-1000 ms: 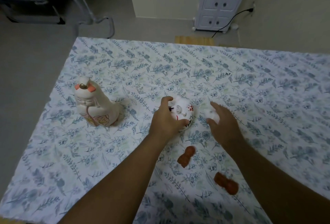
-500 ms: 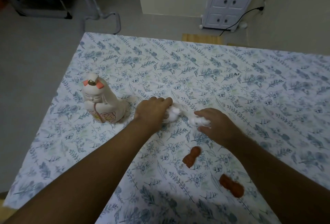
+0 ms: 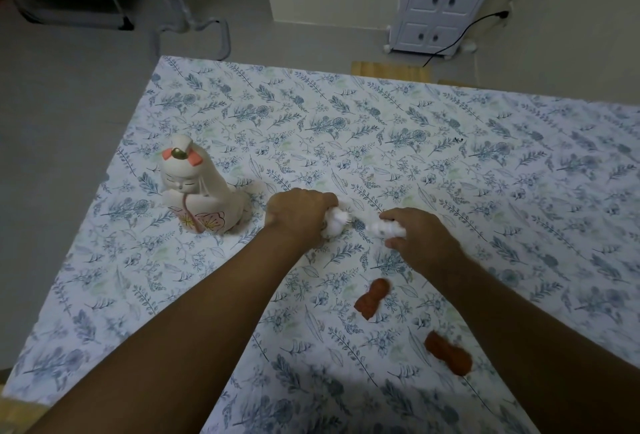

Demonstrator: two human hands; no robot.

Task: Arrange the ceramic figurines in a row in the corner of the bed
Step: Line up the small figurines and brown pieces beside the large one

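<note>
Shifted leftward since a second ago: both hands, each with a small white piece, now closer to the tall figurine.

Largest first. Bed covered in a floral sheet, soft and yielding, so nothing set down sits on firm footing. Near corner at the left edge, with bare floor beyond and below.

Tall white figurine upright near that left edge, top-heavy by the look of it. Likely to tip if bumped by a wrist or rocked by a dip in the mattress; a fall toward the floor could chip or break the ceramic.

Left hand closed around a small white figurine, just right of the tall one, only part of the piece showing past the knuckles. Right hand pinched on a second small white figurine, the two white pieces very close together, touching or not cannot tell. Risk of a knock between them, ceramic on ceramic, if brought together quickly. Blurred detail, so grip security hard to judge.

Two small reddish-brown figurines, one between the forearms and one under the right forearm, both lying flat. Easy to sweep aside or press into the sheet with a dropped arm.
</note>
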